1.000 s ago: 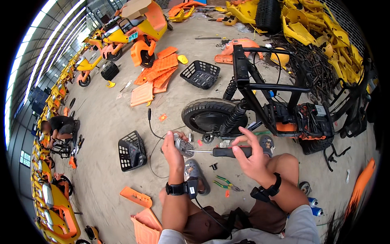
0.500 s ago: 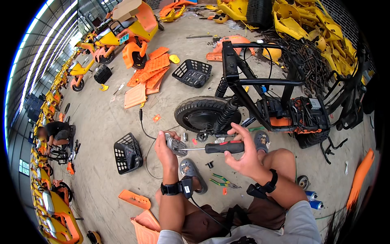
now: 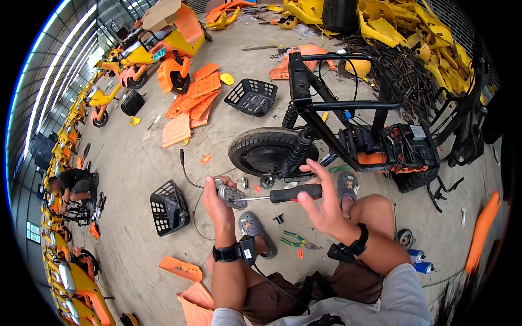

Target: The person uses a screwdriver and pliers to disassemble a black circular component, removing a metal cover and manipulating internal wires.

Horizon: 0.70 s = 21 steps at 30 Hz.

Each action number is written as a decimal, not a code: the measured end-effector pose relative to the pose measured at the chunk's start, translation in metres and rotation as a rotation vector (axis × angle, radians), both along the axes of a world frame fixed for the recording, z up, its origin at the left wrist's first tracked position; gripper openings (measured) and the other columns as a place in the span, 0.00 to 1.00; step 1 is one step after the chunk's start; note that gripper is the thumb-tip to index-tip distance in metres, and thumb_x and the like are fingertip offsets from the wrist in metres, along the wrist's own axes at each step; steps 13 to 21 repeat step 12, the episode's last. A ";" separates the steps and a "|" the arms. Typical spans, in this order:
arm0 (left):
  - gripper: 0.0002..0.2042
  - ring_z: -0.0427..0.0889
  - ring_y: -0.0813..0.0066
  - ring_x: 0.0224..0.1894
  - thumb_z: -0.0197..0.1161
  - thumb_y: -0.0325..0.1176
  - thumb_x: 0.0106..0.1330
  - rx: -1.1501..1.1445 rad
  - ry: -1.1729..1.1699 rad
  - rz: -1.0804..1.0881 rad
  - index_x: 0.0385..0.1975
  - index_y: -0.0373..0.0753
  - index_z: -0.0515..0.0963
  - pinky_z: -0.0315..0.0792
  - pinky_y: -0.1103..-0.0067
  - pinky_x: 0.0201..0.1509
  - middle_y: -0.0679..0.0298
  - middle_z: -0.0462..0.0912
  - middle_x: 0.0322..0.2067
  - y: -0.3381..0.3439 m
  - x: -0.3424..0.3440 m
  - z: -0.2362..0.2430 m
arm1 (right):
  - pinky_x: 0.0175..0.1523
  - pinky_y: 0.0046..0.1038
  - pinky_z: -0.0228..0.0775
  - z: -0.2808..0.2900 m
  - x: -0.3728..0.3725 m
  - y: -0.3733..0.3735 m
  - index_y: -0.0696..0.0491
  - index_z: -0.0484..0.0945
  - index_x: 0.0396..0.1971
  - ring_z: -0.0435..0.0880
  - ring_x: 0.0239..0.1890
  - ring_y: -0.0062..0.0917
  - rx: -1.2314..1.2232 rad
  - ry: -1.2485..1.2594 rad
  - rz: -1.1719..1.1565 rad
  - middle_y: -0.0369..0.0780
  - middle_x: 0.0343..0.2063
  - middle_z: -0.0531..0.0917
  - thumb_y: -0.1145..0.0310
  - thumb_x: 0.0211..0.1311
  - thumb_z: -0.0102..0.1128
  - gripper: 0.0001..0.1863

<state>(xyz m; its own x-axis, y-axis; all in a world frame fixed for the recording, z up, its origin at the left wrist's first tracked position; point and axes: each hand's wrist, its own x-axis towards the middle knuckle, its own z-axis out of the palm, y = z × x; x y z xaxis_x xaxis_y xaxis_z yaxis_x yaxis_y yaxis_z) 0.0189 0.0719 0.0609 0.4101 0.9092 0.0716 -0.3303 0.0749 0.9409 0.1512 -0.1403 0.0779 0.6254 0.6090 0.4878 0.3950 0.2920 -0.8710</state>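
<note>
My left hand [image 3: 217, 204] is closed on a round grey metal part [image 3: 232, 196] with a ribbed face. A black cable [image 3: 188, 175] curves beside it. The tip of a screwdriver [image 3: 283, 194] with a black and red handle rests against the part's face, and its shaft lies nearly level. My right hand [image 3: 328, 201] loosely holds the handle's end, thumb and index finger apart on either side of it; its other fingers are partly hidden. Below the hands, green-handled pliers [image 3: 295, 240] and a small black fitting [image 3: 279, 218] lie on the concrete floor.
A stripped black scooter frame [image 3: 348, 106] with a rear wheel [image 3: 261, 155] stands ahead. Black baskets [image 3: 169, 207] and orange panels [image 3: 198, 92] lie about. Blue spray cans [image 3: 423, 267] sit at right. Another person [image 3: 76, 182] crouches far left, near rows of yellow scooters.
The screwdriver handle has turned, its red stripe now lower. Both hands and the tool sit slightly farther left in view, as the whole scene has shifted a little.
</note>
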 end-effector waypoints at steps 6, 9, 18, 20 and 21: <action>0.20 0.76 0.70 0.28 0.44 0.43 0.76 -0.017 -0.038 -0.011 0.28 0.33 0.73 0.72 0.75 0.36 0.57 0.77 0.26 -0.001 0.001 0.001 | 0.43 0.24 0.71 -0.007 0.006 0.000 0.53 0.60 0.66 0.77 0.38 0.21 -0.071 0.002 -0.010 0.44 0.54 0.70 0.73 0.64 0.58 0.31; 0.20 0.74 0.70 0.29 0.43 0.44 0.76 -0.022 -0.027 -0.024 0.29 0.34 0.71 0.72 0.72 0.40 0.57 0.75 0.26 0.003 -0.001 -0.002 | 0.49 0.24 0.68 -0.001 0.004 0.004 0.52 0.58 0.68 0.75 0.43 0.21 -0.001 0.211 0.086 0.43 0.54 0.70 0.69 0.64 0.60 0.34; 0.19 0.73 0.69 0.30 0.43 0.45 0.76 -0.034 -0.024 -0.042 0.29 0.35 0.70 0.72 0.70 0.43 0.58 0.74 0.27 0.003 -0.002 -0.002 | 0.61 0.31 0.67 -0.001 0.013 0.000 0.49 0.53 0.70 0.75 0.49 0.29 -0.197 0.559 0.227 0.42 0.58 0.67 0.61 0.60 0.66 0.41; 0.19 0.73 0.69 0.30 0.43 0.45 0.76 -0.034 -0.024 -0.042 0.29 0.35 0.70 0.72 0.70 0.43 0.58 0.74 0.27 0.003 -0.002 -0.002 | 0.61 0.31 0.67 -0.001 0.013 0.000 0.49 0.53 0.70 0.75 0.49 0.29 -0.197 0.559 0.227 0.42 0.58 0.67 0.61 0.60 0.66 0.41; 0.19 0.73 0.69 0.30 0.43 0.45 0.76 -0.034 -0.024 -0.042 0.29 0.35 0.70 0.72 0.70 0.43 0.58 0.74 0.27 0.003 -0.002 -0.002 | 0.61 0.31 0.67 -0.001 0.013 0.000 0.49 0.53 0.70 0.75 0.49 0.29 -0.197 0.559 0.227 0.42 0.58 0.67 0.61 0.60 0.66 0.41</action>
